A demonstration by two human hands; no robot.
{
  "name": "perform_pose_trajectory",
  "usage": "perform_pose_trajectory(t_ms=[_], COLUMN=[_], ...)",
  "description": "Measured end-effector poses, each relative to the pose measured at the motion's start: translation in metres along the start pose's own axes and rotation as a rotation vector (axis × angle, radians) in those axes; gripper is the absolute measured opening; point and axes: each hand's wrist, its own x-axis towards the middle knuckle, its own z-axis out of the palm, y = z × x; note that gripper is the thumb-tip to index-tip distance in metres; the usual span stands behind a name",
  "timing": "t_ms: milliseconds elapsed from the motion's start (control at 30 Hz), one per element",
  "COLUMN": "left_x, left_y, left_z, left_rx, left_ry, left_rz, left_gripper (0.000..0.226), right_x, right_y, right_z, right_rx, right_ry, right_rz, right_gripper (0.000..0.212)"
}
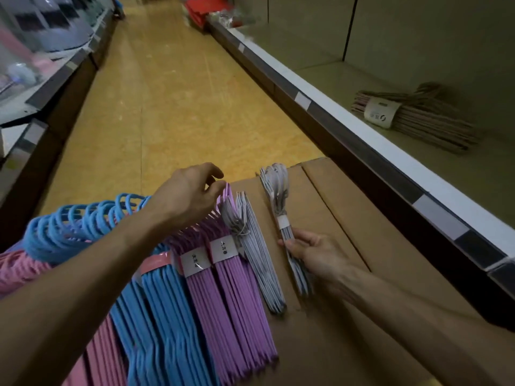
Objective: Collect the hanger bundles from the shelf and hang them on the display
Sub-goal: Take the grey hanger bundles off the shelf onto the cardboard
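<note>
Banded purple plastic hanger bundles are touched at their hook ends by the left hand, fingers relaxed. Right of them, a thin grey wire hanger bundle on the brown cardboard box is gripped by the right hand.

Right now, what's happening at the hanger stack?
A person is sorting hanger bundles laid on a cardboard box in a shop aisle. The right hand grips a slim grey bundle lying on the box. The left hand reaches over the purple bundles, fingertips at their hook ends. Blue bundles and pink ones lie alongside. One brown bundle sits on the shelf.
</note>
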Motion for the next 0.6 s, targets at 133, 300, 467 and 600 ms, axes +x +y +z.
perform_pose_trajectory(t_ms=[133, 300, 467, 600], left_x=[0.001, 0.003, 0.007, 0.007], left_y=[0.002, 0.005, 0.004, 0.008], left_z=[0.003, 0.010, 0.015, 0.018], left_rx=[-0.048, -0.036, 0.082, 0.174], left_ry=[0.016, 0.007, -0.016, -0.060], left_rz=[0.023, 0.084, 0.149, 0.149], left_gripper=[0.036, 0.033, 0.030, 0.033], right_x=[0.013, 0.017, 0.019, 0.020], right_y=[0.026, 0.035, 0.030, 0.025], right_z=[0.025, 0.035, 0.036, 0.036], right_rx=[-0.098, -0.282, -0.384, -0.455], right_ry=[0.041, 0.033, -0.009, -0.009], right_rz=[0.013, -0.034, -0.052, -0.063], right_gripper=[0.031, 0.030, 0.034, 0.029])
